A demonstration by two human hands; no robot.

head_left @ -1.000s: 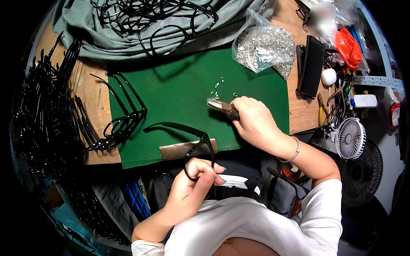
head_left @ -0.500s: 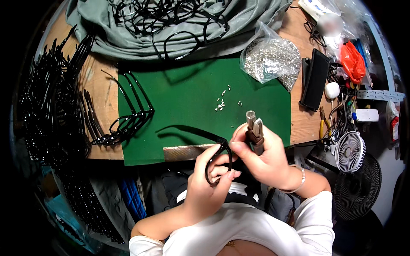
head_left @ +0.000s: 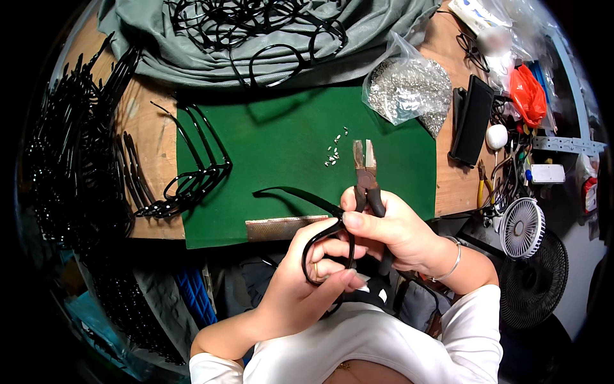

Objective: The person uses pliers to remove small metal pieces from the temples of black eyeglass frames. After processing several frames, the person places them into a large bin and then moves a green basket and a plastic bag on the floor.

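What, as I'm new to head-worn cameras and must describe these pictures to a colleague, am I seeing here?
There is no machine: these are a person's own bare hands. A wide fisheye camera on the person's head looks down, so straight edges bend near the rim. The left hand holds a black glasses frame; the right hand holds pliers, their jaws apart and pointing away from the person. A green mat covers part of a wooden table. On it lie small silvery bits and a clear bag of similar-looking pieces. More black frames are massed at the left.
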